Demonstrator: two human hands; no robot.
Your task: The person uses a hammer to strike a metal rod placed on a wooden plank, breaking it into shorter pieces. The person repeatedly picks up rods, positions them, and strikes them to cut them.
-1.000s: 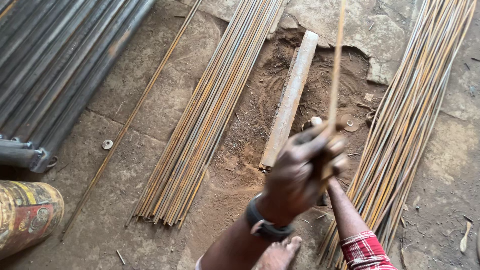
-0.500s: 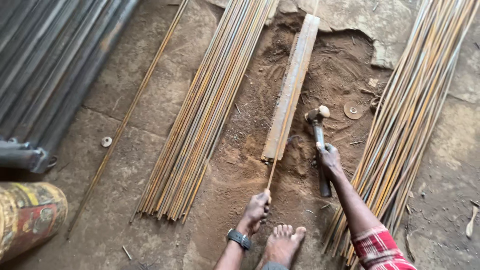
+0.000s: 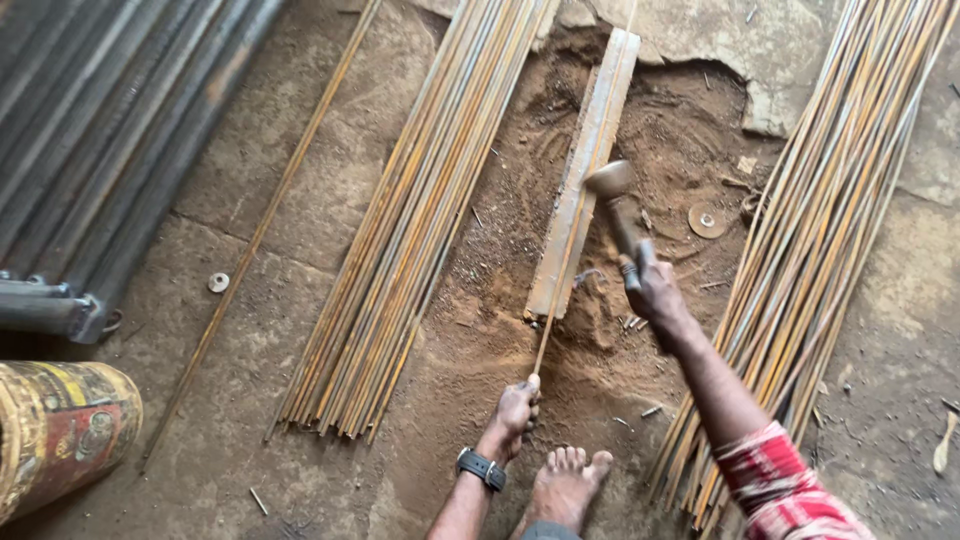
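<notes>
My left hand [image 3: 517, 407] grips the near end of a thin rusty steel rod [image 3: 573, 225] that lies lengthwise on a flat steel bar [image 3: 585, 170] set in sandy ground. A black watch is on that wrist. My right hand [image 3: 655, 290], with a red checked sleeve behind it, holds a hammer [image 3: 615, 205] by its handle, the head raised just above the bar's right side. My bare foot [image 3: 566, 486] rests on the ground beside the left hand.
A bundle of rusty rods [image 3: 405, 220] lies left of the bar and another bundle [image 3: 820, 250] to the right. Dark steel pipes [image 3: 100, 130] fill the upper left. A yellow cylinder [image 3: 60, 430] sits bottom left. A single rod [image 3: 262, 230] and a washer [image 3: 218, 283] lie on the concrete.
The rod went from upright in my hands to lying on the flat bar, held by the left hand. The right hand took the hammer off the ground and lifted it over the bar.
</notes>
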